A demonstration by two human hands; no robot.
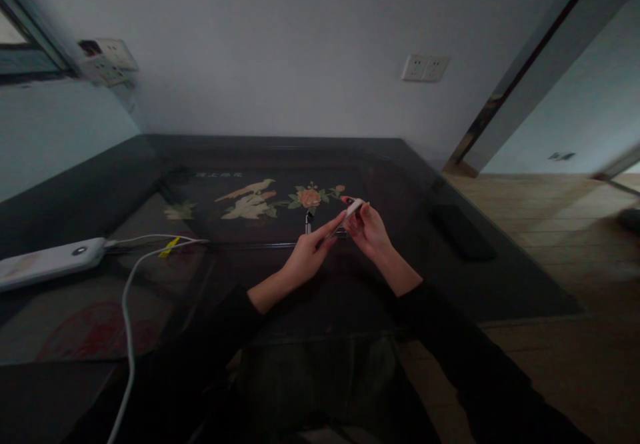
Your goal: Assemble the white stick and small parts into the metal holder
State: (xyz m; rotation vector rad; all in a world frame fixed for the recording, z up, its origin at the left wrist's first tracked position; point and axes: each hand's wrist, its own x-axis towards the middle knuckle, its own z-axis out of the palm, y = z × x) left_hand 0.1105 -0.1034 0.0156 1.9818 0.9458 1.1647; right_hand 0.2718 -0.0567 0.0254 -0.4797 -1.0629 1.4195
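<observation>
Both hands meet above the dark table (pixel 280 324), near a painted flower. Between them is a small, flat, pale thing (pixel 354 207) with a dark patch near its upper end, tilted and seen almost edge-on, so its kind is unclear. My left hand (pixel 307 257) is closed on its lower left part, with fingers stretched along it. The fingers of my right hand (pixel 369 229) curl round its upper right side. Just beyond my left fingertips stands a small shiny metal piece (pixel 309 221), partly hidden by that hand.
On the left lies a white power bank-like device (pixel 55 261) with a white cable (pixel 129 317) carrying a yellow tag (pixel 169 247). A flat black object (pixel 463 232) rests at the right. Wall sockets (pixel 425 68) are behind the table; wooden floor (pixel 540 221) lies beyond its right edge.
</observation>
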